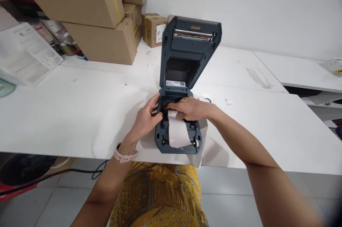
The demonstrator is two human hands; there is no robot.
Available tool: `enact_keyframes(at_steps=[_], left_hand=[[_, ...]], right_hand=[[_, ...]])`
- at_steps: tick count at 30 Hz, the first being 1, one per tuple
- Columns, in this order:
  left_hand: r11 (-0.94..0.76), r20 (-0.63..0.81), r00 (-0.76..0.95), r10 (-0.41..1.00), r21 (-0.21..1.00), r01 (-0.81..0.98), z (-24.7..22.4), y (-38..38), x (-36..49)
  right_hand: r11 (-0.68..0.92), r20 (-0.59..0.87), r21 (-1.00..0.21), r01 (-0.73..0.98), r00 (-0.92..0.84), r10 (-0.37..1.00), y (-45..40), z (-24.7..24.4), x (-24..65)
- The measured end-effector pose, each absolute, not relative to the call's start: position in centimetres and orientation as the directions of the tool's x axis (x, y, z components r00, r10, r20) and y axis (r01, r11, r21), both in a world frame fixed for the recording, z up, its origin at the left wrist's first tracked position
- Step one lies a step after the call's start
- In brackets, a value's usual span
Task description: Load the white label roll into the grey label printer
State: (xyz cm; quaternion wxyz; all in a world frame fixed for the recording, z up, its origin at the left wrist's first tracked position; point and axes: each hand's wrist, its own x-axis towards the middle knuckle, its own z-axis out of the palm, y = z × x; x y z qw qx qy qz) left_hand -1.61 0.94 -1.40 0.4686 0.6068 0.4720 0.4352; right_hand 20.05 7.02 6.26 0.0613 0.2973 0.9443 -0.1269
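gripping the open printer (184, 70) is the left hand (145, 119), while the right hand (191, 108) apparently touches paper (177, 132), its grip unclear.

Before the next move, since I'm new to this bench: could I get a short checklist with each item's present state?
1. Lid raised: ok, it stands open, tilted back.
2. Left hand at the printer: ok, at its left edge.
3. Right hand out of the printer: not ok, its fingers reach inside.
4. Paper over the front roller: ok, its loose end lies across it.
5. Paper's far end secured: cannot tell, the right hand hides part of it.
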Motion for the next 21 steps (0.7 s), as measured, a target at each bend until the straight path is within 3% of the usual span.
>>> enact_keyframes(at_steps=[2,4,7,10,12,16,21], left_hand=[[-0.119,0.091,0.175,0.980,0.980,0.159,-1.5,1.0,-1.6],[-0.115,0.087,0.173,0.981,0.980,0.161,-1.5,1.0,-1.7],[-0.098,0.064,0.169,0.984,0.975,0.201,-1.3,1.0,-1.7],[-0.090,0.050,0.153,0.987,0.959,0.268,-1.2,0.9,-1.8],[-0.086,0.045,0.134,0.990,0.944,0.318,-1.2,0.8,-1.8],[-0.094,0.054,0.114,0.992,0.920,0.380,-1.4,0.8,-1.8],[-0.104,0.063,0.120,0.991,0.921,0.375,-1.2,0.8,-1.7]], right_hand=[[0.766,-0.174,-0.309,0.564,-0.825,0.537,7.1,6.9,20.4],[0.715,-0.093,-0.503,0.485,-0.853,0.513,6.9,7.9,22.0],[0.621,0.231,-0.749,0.231,-0.787,0.572,5.4,8.8,27.4],[0.583,0.473,-0.811,0.047,-0.536,0.700,2.9,7.3,33.9],[0.493,0.420,-0.865,0.096,-0.399,0.815,1.4,4.9,37.4],[0.161,0.115,-0.953,0.255,-0.186,0.976,0.3,-0.2,40.0],[0.018,-0.064,-0.949,0.314,-0.250,0.966,0.7,-2.4,39.9]])
